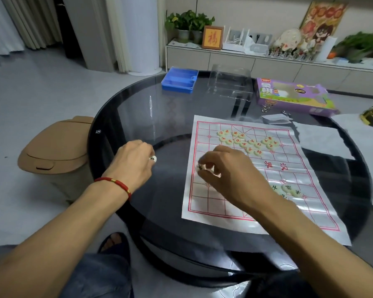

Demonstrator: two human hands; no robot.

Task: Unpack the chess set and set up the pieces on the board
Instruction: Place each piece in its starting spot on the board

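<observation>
1. Right now I'm in the sorting-and-placing step: the paper board (267,175) lies flat on the glass table (164,117), its red grid still mostly bare.
2. My right hand (230,175) hovers over the board's left edge, fingers curled round a few pale round pieces (202,167); how many I cannot tell.
3. My left hand (131,162) sits off the board on the glass, pinching one disc (153,159) at its fingertips.
4. A loose cluster of red-marked pieces (246,141) lies at the far end of the board, and a smaller group (289,189) near the right side, none lined up yet.
5. Next, I judge, each disc needs reading by its character and setting on a line crossing, not inside a square.
6. Pieces look smooth, glossy and flat; the thin sheet is creased and could slide on the slick glass.
7. Beyond lie a blue plastic tray (179,80), a clear lid (230,82) and the purple cardboard box (293,97).
</observation>
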